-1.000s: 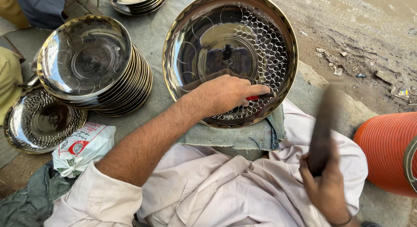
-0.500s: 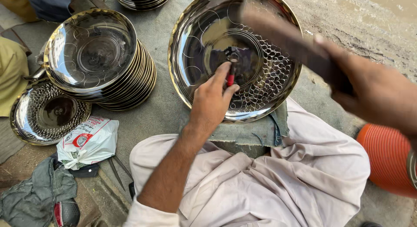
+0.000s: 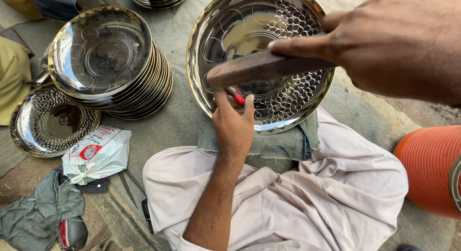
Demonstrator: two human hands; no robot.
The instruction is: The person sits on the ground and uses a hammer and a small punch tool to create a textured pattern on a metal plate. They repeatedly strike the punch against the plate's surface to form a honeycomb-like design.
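The left hand (image 3: 234,127) is clenched on a red-handled punch (image 3: 238,98), its tip set on the near part of the steel tray (image 3: 211,64). The right hand (image 3: 394,42) grasps a dark hammer bar (image 3: 261,68), raised above the tray. The tray rests on a folded denim pad (image 3: 283,145) at the edge of the person's lap (pale trousers). A stack of trays (image 3: 139,95) stands left; an orange drum (image 3: 430,169) sits right
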